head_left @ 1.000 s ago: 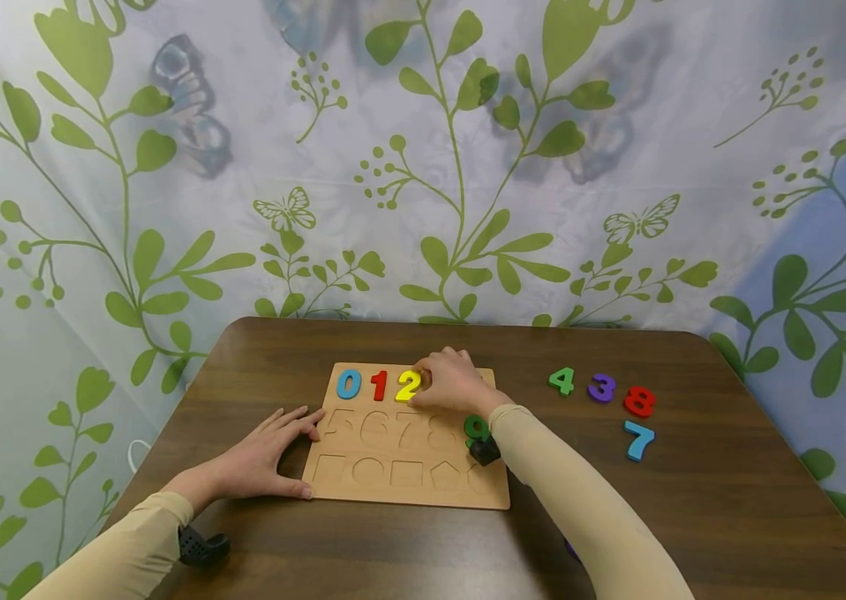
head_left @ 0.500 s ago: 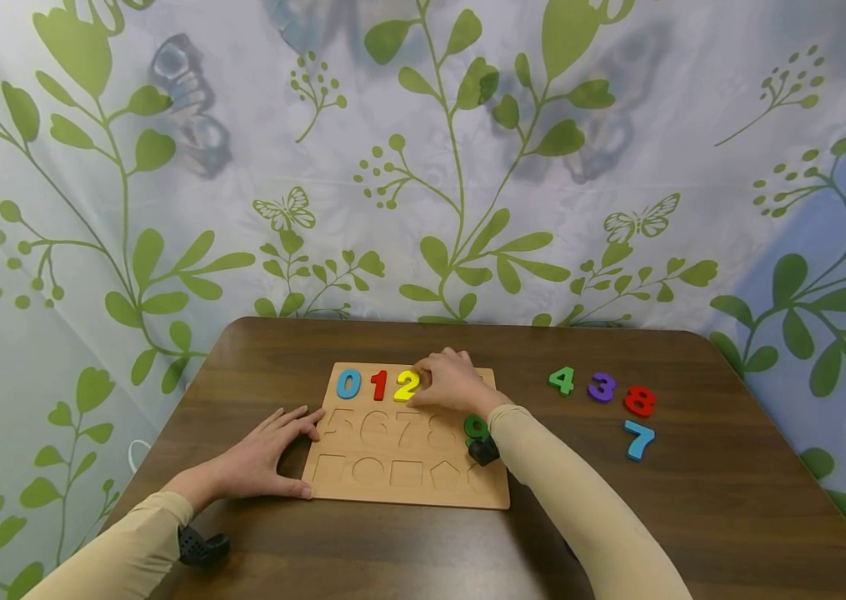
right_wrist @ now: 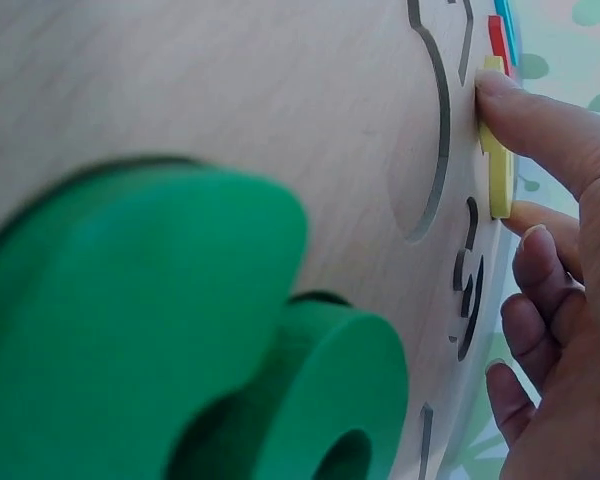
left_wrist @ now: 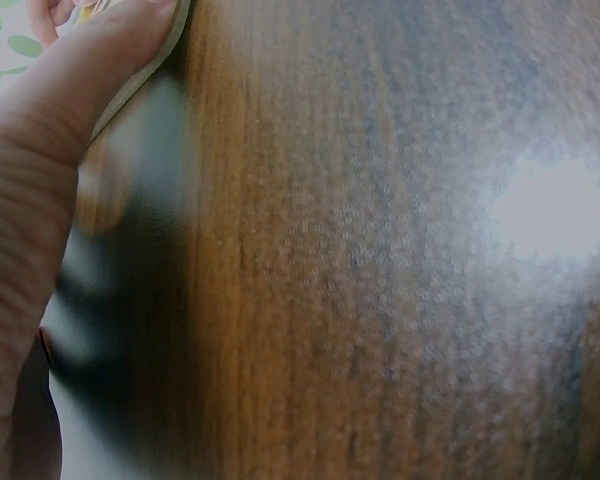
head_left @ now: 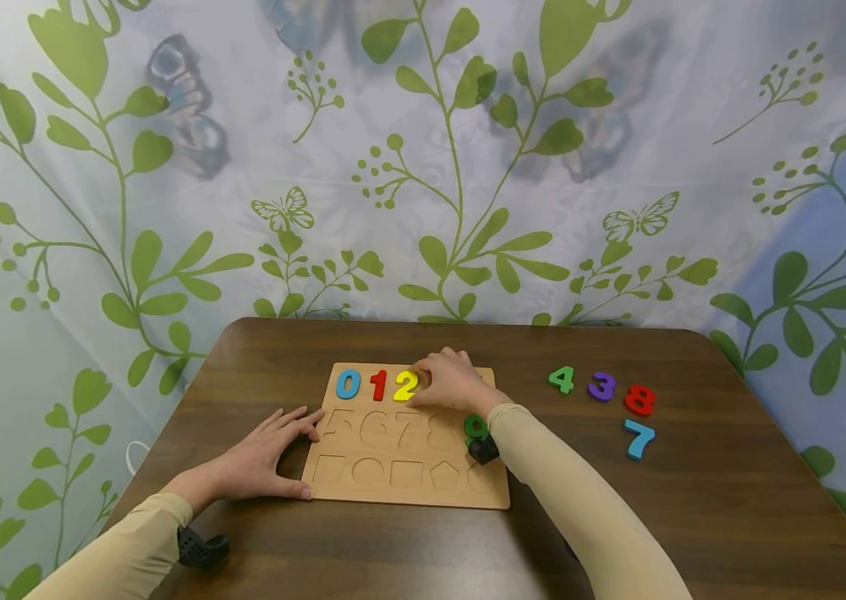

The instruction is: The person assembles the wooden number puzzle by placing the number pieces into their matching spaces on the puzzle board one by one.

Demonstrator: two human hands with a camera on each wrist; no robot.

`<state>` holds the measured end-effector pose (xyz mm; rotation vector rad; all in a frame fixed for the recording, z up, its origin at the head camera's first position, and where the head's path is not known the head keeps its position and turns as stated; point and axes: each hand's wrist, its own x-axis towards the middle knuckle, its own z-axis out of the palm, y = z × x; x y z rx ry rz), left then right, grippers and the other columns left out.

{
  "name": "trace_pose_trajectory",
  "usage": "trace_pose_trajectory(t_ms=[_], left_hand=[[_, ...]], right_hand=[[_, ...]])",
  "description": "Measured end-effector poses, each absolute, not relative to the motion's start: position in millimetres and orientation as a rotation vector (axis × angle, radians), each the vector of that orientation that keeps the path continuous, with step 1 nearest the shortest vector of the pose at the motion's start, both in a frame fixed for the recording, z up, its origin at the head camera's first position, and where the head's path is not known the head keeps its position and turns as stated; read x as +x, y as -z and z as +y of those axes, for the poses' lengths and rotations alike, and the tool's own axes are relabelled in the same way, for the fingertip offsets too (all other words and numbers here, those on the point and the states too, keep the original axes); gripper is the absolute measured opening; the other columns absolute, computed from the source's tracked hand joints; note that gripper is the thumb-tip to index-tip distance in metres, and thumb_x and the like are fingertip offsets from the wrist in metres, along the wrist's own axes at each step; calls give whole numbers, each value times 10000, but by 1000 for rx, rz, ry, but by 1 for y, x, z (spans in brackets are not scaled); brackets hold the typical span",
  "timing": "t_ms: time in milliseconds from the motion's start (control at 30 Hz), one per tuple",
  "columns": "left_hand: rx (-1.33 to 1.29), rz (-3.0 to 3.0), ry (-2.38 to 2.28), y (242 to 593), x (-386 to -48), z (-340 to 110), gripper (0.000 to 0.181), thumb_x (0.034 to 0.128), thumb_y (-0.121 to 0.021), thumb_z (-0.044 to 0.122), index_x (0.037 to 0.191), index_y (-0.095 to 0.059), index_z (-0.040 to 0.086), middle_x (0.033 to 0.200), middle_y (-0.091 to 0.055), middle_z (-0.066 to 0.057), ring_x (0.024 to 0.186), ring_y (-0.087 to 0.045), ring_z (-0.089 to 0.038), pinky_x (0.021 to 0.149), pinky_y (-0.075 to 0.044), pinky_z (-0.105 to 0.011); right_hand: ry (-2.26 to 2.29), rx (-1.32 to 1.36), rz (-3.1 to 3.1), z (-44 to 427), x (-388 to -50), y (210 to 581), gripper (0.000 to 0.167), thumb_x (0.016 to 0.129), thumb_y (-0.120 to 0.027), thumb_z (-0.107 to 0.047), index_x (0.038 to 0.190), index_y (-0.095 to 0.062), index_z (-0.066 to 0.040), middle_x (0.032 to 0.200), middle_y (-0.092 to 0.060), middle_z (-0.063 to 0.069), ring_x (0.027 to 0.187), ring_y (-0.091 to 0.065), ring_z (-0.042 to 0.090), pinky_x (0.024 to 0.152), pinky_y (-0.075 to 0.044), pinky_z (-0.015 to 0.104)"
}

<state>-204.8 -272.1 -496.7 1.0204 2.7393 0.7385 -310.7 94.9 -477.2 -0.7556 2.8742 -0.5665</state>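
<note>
A wooden number puzzle board [head_left: 385, 493] lies on the table. My right hand [head_left: 453, 383] pinches a yellow number 2 [head_left: 405, 386] in the board's top row; in the right wrist view, thumb and a finger touch the ends of that yellow piece [right_wrist: 498, 180]. To its left sit a red number 1 [head_left: 378, 386] and a blue number 0 [head_left: 340, 387]. Spread along the board's left edge, my left hand [head_left: 265, 458] touches it with thumb and fingers. A green number 9 [head_left: 470, 427] sits in the middle row, partly behind the right wrist's black camera.
Right of the board lie a green 4 [head_left: 563, 382], a purple 3 [head_left: 603, 388], a red 8 [head_left: 641, 407] and a light blue 7 [head_left: 639, 440]. The brown table [head_left: 708, 500] ends at a leaf-patterned curtain [head_left: 362, 250].
The yellow 2 has shifted very slightly left with the right fingers. My left hand keeps its place at the board's edge.
</note>
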Motion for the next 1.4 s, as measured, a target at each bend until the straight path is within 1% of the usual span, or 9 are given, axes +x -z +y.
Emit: trace_pose_trajectory(t_ms=[233,433,567,700,867,1000,1100,1200,1400], left_hand=[[1020,2734,-730,497,-207,-271,661,774,-783,681,1221,-531,264,1635,-351,-78,1504,-255,-422,1180,-123,-677],[1012,2724,-730,495,-207,-270,654,779,-777,684,1215,-528,264,1636,-348,-79,1506,-248,-425,1179,-115,-683],[1003,2726,-743,495,-205,-271,650,774,-794,667,1208,-533,259,1633,-354,-84,1505,-248,-431,1178,-116,-682],[974,2728,-737,496,-204,-271,662,761,-799,675,1213,-531,274,1640,-342,-66,1516,-235,-405,1193,-107,-656],[965,2737,-725,497,-203,-271,664,753,-791,695,1211,-521,297,1639,-342,-50,1518,-242,-382,1196,-110,-649],[964,2735,-724,497,-203,-271,664,752,-794,692,1213,-523,299,1639,-341,-46,1520,-240,-377,1198,-108,-646],[964,2731,-723,496,-203,-270,667,754,-793,690,1219,-528,292,1640,-338,-51,1519,-237,-385,1197,-105,-651],[971,2731,-726,495,-203,-270,668,756,-794,687,1222,-531,287,1641,-337,-54,1518,-237,-390,1196,-105,-652],[980,2733,-731,497,-204,-271,669,754,-796,686,1223,-532,288,1644,-335,-47,1519,-237,-388,1194,-109,-653]], right_hand=[[614,-755,2856,102,-309,472,637,796,-828,-560,1337,-686,-256,803,-552,-59,896,-418,187,801,-269,416],[774,-732,2832,122,-307,453,622,836,-836,-453,1368,-662,-183,843,-565,-51,955,-410,205,877,-254,451],[859,-757,2827,140,-306,439,585,857,-828,-434,1371,-653,-217,933,-610,-34,1029,-427,219,944,-263,462],[917,-782,2826,160,-300,430,567,866,-817,-448,1371,-646,-256,1083,-661,18,1103,-449,224,1041,-270,498],[978,-747,2836,193,-288,424,552,886,-805,-424,1380,-640,-241,1197,-654,42,1224,-440,252,1132,-215,582],[1017,-680,2862,226,-280,423,557,886,-804,-431,1386,-634,-252,1227,-636,-13,1282,-416,269,1143,-182,612],[1036,-604,2875,254,-275,425,577,888,-794,-457,1401,-619,-260,1262,-625,-16,1305,-398,285,1145,-156,638],[1035,-519,2883,282,-270,430,619,891,-774,-496,1427,-592,-244,1302,-614,31,1321,-376,319,1132,-133,678],[1017,-337,2903,332,-258,441,666,920,-743,-496,1465,-549,-168,1372,-562,120,1357,-319,407,1083,-183,716]])
